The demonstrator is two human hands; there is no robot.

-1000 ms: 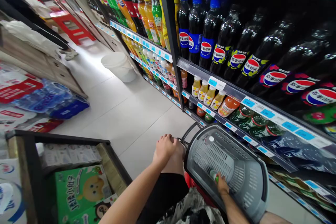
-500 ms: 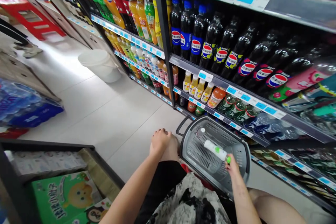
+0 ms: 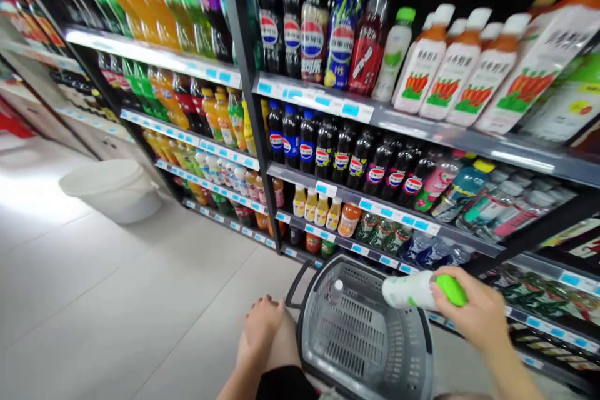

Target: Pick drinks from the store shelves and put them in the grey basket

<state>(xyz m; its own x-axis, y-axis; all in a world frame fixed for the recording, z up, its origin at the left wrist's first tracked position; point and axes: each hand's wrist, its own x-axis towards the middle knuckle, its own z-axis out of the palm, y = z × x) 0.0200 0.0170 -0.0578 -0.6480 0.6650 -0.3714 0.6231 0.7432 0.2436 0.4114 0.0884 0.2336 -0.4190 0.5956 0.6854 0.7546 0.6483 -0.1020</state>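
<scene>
My right hand [image 3: 478, 306] grips a white bottle [image 3: 410, 290] with a green cap by its cap end, tilted on its side above the right rim of a grey shopping basket [image 3: 307, 331]. Inside the basket, at its far left corner, stands a small clear bottle with a white cap [image 3: 337, 287]. My left hand [image 3: 263, 322] rests on my knee, just left of the basket, its fingers curled over the knee and nothing seen in them. The basket's black handle [image 3: 296, 284] sticks out toward the shelves.
Drink shelves [image 3: 319, 100] run across the front, with cola bottles [image 3: 344, 153] in the middle row. Above stand white-capped juice bottles [image 3: 426, 65] and a similar green-capped bottle [image 3: 396, 53]. A white bucket [image 3: 110, 187] sits on the tiled floor at left.
My right hand has lifted the green-capped bottle out of the basket, up and to the right. The view has tilted up toward the higher shelves. My left hand stays on the knee.
</scene>
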